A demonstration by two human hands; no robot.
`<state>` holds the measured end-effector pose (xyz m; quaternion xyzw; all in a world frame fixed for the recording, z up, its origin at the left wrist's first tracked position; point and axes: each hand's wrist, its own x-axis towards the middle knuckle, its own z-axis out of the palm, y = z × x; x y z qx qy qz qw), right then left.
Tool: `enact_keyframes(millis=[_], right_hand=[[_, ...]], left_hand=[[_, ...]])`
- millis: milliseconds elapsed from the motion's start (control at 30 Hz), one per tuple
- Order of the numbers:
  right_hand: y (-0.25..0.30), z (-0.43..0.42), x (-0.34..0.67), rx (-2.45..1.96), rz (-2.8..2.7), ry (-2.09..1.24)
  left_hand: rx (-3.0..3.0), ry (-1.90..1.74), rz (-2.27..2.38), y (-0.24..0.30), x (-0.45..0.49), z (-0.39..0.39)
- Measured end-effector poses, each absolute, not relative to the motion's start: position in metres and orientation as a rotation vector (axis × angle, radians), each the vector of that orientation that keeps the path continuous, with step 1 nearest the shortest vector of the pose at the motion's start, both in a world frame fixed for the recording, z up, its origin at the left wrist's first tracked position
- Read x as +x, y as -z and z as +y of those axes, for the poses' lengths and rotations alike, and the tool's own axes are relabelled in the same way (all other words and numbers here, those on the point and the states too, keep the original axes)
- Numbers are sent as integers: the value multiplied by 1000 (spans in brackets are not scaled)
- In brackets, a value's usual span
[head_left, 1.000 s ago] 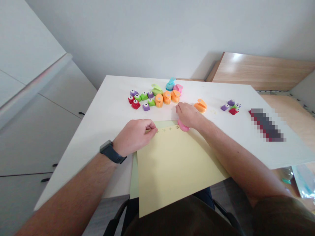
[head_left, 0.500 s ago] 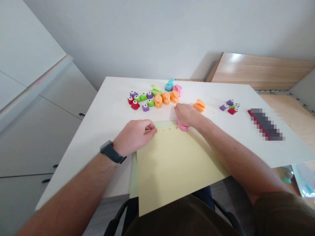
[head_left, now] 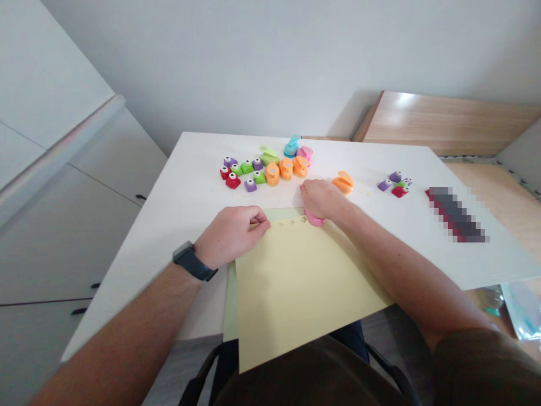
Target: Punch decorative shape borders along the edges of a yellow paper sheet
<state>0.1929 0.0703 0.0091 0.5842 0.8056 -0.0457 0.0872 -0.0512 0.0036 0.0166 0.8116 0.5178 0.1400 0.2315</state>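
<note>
On the white table (head_left: 190,169), a yellow sheet (head_left: 300,293) lies over a green sheet (head_left: 230,304), with a pink punch (head_left: 314,219) at its top edge. The right hand (head_left: 322,200) curls over the punch, while the left hand (head_left: 230,237) pinches the paper's edge beside a row of small punched stars (head_left: 291,222). The paper looks light and floppy, best held by that edge

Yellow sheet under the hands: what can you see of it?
Pale yellow paper sheet, flat, skewed over a pale green sheet, overhanging the white table's near edge. Small star-shaped cutouts line its far edge. The left hand touches that edge; a pink craft punch under the right hand sits at its corner.
</note>
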Motion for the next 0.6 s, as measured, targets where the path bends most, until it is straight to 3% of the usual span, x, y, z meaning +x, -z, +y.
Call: enact_keyframes(millis=[167, 433, 600], right_hand=[[-11, 63, 196, 1782, 2486, 13], [-14, 50, 205, 2210, 2629, 444], [-22, 45, 208, 2292, 2648, 510]], left_hand=[[2228, -409, 1420, -16, -52, 3], [2221, -397, 1416, -16, -52, 3], [2212, -393, 1420, -17, -51, 3]])
